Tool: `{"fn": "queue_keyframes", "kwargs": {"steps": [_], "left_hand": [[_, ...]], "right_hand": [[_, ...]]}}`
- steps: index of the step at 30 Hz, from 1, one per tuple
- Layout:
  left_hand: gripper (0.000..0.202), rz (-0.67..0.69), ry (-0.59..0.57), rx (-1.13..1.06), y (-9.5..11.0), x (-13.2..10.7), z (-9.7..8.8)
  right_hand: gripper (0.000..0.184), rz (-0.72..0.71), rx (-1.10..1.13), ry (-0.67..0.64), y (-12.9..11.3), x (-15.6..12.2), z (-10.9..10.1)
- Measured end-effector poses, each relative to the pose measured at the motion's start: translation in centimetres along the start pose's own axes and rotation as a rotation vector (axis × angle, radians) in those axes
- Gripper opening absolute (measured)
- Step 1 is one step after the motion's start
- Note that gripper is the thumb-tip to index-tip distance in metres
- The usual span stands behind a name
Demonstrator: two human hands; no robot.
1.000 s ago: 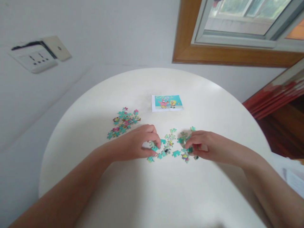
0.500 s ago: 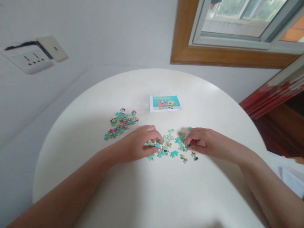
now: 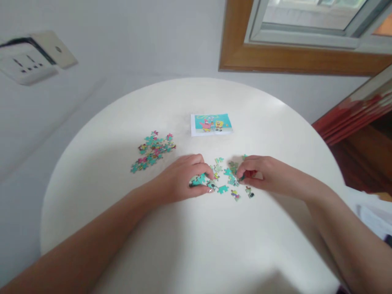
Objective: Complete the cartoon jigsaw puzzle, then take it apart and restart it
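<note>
My left hand [image 3: 183, 179] curls around several teal and pale green jigsaw puzzle pieces [image 3: 200, 179], which show between its thumb and bent fingers close to the table. To the right, my right hand [image 3: 260, 172] pinches with thumb and fingertips at a dark-edged puzzle piece [image 3: 241, 178], partly hidden by the fingers. Loose pieces lie between the hands, among them a teal piece [image 3: 223, 189]. Nearer to me are a yellow and purple piece [image 3: 235, 195] and a piece with a black spot [image 3: 250, 192].
A second pile of puzzle pieces [image 3: 153, 152], teal and pink, lies left of my left hand. Farther back on the round white table [image 3: 196, 245] rests a cartoon picture sheet [image 3: 212, 125]. Behind are the wall, a socket [image 3: 29, 63] and a wood-framed window [image 3: 294, 61].
My left hand has shifted slightly right over the pieces, and more of them now sit inside its curl. My right hand stays at the same pieces. The whole view has tilted down a little.
</note>
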State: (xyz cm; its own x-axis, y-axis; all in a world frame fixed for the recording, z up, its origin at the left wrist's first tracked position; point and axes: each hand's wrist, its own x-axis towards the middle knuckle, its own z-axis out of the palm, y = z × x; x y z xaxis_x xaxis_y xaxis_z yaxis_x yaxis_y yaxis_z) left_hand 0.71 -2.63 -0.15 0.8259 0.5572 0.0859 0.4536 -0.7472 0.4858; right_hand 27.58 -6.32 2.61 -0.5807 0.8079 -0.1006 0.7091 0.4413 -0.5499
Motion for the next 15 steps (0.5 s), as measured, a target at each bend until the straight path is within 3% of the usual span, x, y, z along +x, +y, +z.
{"fn": "queue_keyframes", "kwargs": {"steps": [6,9,13,15], "left_hand": [[0.028,-0.033,0.017,-0.004,0.0,1.0,0.4],[0.024,-0.041,0.055,-0.036,0.0,0.7,0.1],[0.017,-0.040,0.083,-0.070,0.1,0.2,-0.5],[0.016,-0.037,0.081,-0.071,0.0,0.1,-0.7]], "right_hand": [[0.012,0.033,0.006,0.104,0.1,-0.6,-1.1],[0.013,0.029,0.014,0.138,0.3,-1.1,-1.7],[0.015,0.102,-0.037,0.286,0.8,-1.5,-2.2],[0.017,0.132,-0.053,0.279,1.1,-1.5,-2.3]]}}
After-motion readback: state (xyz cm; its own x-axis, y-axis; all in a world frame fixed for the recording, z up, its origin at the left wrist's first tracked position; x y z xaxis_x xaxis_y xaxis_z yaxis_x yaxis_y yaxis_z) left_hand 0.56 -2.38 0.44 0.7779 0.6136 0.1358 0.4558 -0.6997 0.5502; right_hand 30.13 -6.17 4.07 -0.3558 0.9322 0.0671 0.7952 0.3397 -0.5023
